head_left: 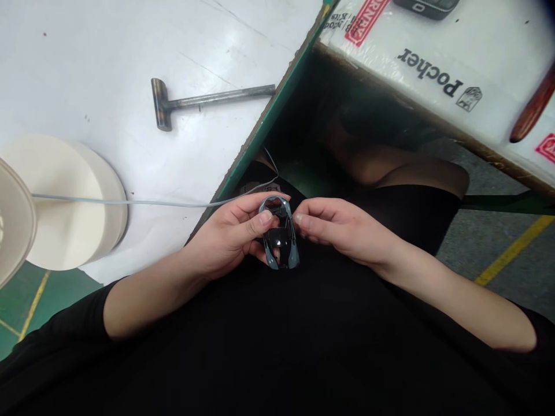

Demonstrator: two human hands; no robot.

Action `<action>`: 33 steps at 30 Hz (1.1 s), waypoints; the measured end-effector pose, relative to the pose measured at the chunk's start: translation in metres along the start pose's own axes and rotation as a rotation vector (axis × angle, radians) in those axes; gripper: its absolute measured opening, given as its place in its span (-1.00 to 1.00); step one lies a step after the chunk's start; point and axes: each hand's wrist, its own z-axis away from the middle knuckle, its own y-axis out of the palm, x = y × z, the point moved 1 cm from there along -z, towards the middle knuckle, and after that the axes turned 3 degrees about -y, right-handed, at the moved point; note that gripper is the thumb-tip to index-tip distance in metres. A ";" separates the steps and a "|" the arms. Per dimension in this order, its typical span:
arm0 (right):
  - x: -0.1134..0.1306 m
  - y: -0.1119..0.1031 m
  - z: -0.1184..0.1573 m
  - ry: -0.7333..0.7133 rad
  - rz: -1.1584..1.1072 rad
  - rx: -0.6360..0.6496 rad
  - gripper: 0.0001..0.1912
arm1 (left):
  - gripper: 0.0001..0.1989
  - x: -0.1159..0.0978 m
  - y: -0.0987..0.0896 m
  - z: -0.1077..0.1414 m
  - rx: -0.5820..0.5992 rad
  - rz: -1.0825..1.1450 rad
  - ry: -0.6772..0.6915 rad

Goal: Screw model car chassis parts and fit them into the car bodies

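Observation:
Over my lap, my left hand grips a small grey-blue and black model car body, thumb on top and fingers behind it. The car body has a glossy black middle and grey-blue curved sides, one end pointing away from me. At its right side is my right hand, thumb and forefinger pinched together right beside the edge. Whatever lies between those fingertips is too small or hidden to make out.
To the left on the white tabletop lie a metal T-shaped hammer and a thin grey cable. A round cream container stands near the table's edge. At upper right, a plastic-wrapped surface bears a dark red object and a dark device.

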 end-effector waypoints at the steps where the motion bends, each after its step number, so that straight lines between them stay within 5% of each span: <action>1: -0.001 0.000 0.000 0.005 -0.007 -0.005 -0.41 | -0.60 0.000 0.000 0.000 -0.003 -0.002 0.002; 33: 0.000 -0.001 0.002 -0.011 -0.192 0.065 -0.55 | -0.55 -0.001 0.001 0.003 -0.025 -0.120 0.046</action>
